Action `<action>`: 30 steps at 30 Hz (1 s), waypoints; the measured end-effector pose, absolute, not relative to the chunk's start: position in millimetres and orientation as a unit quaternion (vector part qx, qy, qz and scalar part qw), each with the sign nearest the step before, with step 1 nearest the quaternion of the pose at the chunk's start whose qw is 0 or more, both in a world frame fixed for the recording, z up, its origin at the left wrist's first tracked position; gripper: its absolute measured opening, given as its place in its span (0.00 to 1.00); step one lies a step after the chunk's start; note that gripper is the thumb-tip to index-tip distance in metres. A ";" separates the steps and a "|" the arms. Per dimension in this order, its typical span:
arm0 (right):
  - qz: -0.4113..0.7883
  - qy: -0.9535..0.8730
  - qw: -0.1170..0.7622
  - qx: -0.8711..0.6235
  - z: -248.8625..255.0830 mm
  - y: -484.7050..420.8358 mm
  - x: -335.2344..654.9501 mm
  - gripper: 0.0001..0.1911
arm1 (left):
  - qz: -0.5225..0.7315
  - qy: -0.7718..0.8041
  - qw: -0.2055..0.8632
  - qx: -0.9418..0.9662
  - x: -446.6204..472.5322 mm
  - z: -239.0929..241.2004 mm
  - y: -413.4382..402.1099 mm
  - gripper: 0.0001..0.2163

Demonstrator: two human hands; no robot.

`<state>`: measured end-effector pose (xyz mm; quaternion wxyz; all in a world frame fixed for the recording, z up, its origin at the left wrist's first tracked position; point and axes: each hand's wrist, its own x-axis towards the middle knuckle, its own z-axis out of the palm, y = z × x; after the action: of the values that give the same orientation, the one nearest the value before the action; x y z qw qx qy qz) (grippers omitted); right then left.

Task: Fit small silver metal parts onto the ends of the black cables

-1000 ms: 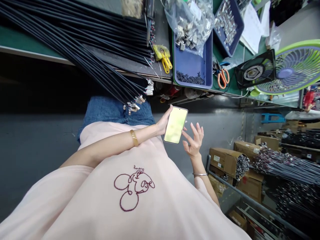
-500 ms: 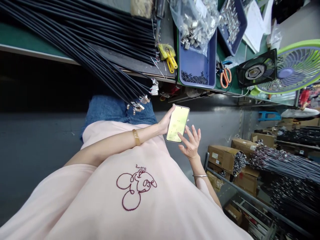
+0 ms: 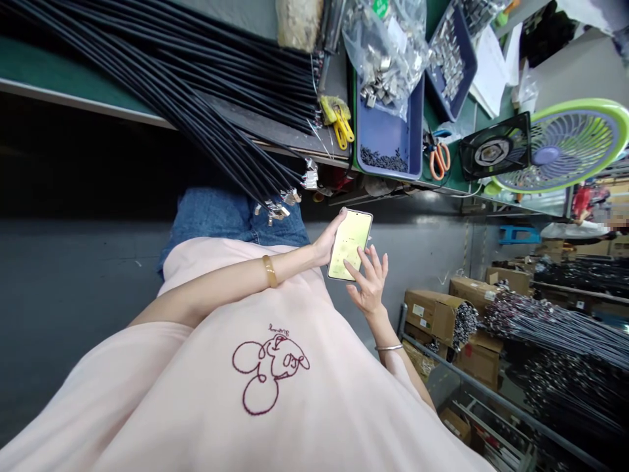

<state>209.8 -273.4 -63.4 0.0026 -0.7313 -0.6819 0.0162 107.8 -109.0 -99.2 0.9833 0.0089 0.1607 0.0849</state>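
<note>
A smartphone [image 3: 350,239] with a lit yellow-green screen and what looks like a keypad is held in front of my body. My left hand [image 3: 328,242] grips it along its left side, the thumb at the top corner. Over the lower right of the screen, my right hand [image 3: 369,283] has its fingers spread, and the index fingertip is on or just above the glass. Black cables [image 3: 230,154] with metal connectors [image 3: 275,211] at their ends hang over the bench edge above my lap.
On the bench [image 3: 334,147] are yellow snips [image 3: 343,128], a blue tray [image 3: 388,134] with a bag of metal connectors, orange-handled pliers [image 3: 439,160] and a green-rimmed fan [image 3: 550,154]. Cartons [image 3: 427,308] and cable bundles fill a rack at the right. A person [image 3: 587,210] is far right.
My right hand has shifted slightly left, its index finger further over the phone screen. A few dot-like marks now show on the screen. The camera view has tilted a little.
</note>
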 end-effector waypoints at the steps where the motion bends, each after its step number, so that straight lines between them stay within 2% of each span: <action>1: 0.019 -0.685 0.004 -0.729 -63.9 -271.3 208.4 0.25 | 0.082 0.163 0.983 0.010 107.9 -98.8 -110.0 0.39; 6: 0.026 -0.692 0.010 -0.721 -66.8 -272.6 205.0 0.25 | 0.081 0.168 0.982 0.019 108.4 -98.9 -112.2 0.40; 11: -0.006 -0.694 0.069 -0.717 -71.7 -289.8 207.2 0.27 | 0.079 0.137 0.987 0.007 107.5 -102.0 -109.5 0.43; 15: 0.037 -0.685 0.030 -0.727 -75.4 -287.3 204.0 0.27 | 0.056 0.117 0.991 0.017 107.2 -103.2 -109.3 0.45; 18: 0.056 -0.666 0.007 -0.744 -73.9 -283.7 201.6 0.27 | 0.060 0.135 0.989 0.019 107.9 -104.0 -110.0 0.41; 21: 0.019 -0.639 0.059 -0.767 -68.7 -285.1 202.8 0.32 | 0.093 0.137 0.986 0.005 108.1 -106.8 -109.7 0.35; 25: -0.060 -0.613 0.153 -0.773 -61.5 -285.5 209.8 0.37 | 0.056 0.110 0.992 0.018 106.9 -109.4 -108.5 0.40; 30: -0.102 -0.603 0.208 -0.763 -58.8 -279.9 218.5 0.30 | 0.097 0.100 0.990 0.023 107.8 -107.0 -108.6 0.36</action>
<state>218.5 -279.9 -58.8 0.2084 -0.7634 -0.6027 -0.1023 107.8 -108.6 -107.0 0.9900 0.0234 0.0997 0.0974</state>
